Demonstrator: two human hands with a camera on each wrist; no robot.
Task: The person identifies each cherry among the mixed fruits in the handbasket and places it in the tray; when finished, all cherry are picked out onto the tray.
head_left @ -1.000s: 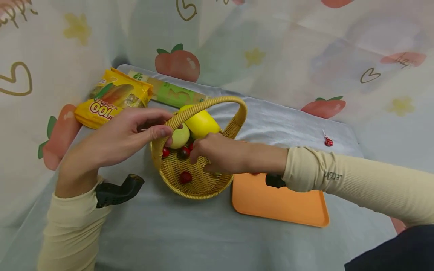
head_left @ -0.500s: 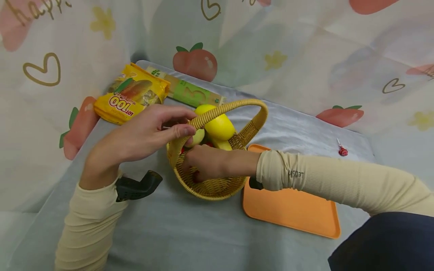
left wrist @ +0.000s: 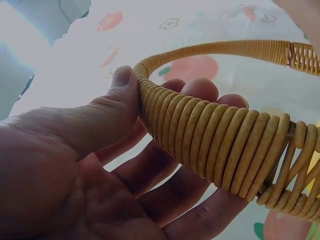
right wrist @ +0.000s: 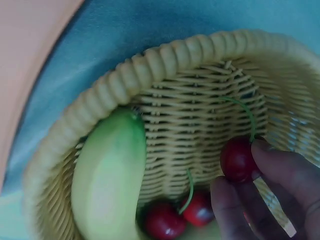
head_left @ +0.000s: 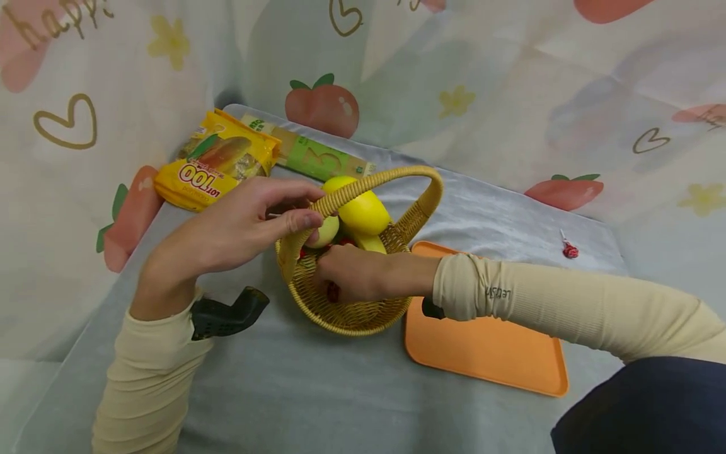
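Wicker basket (head_left: pixel 353 330) stood on grey cloth, just beside an orange tray (head_left: pixel 490 353). Left hand (head_left: pixel 244 224): fingers bent loosely round the basket's handle (left wrist: pixel 210 142), thumb against it. Right hand (head_left: pixel 354 274) was down inside the basket, thumb and fingers pinching a dark red cherry (right wrist: pixel 238 161), green stem on. Two more cherries (right wrist: pixel 163 220) lay side by side near it, next to a long pale fruit (right wrist: pixel 107 175). Bigger yellow fruit (head_left: pixel 364 212) sat toward the far rim.

Your left hand (left wrist: pixel 90 160) grips the wicker handle (left wrist: pixel 200 137): thumb (left wrist: pixel 115 102) against one side, fingers (left wrist: pixel 175 195) curled beneath; fruit-printed sheet (left wrist: pixel 215 22) behind.
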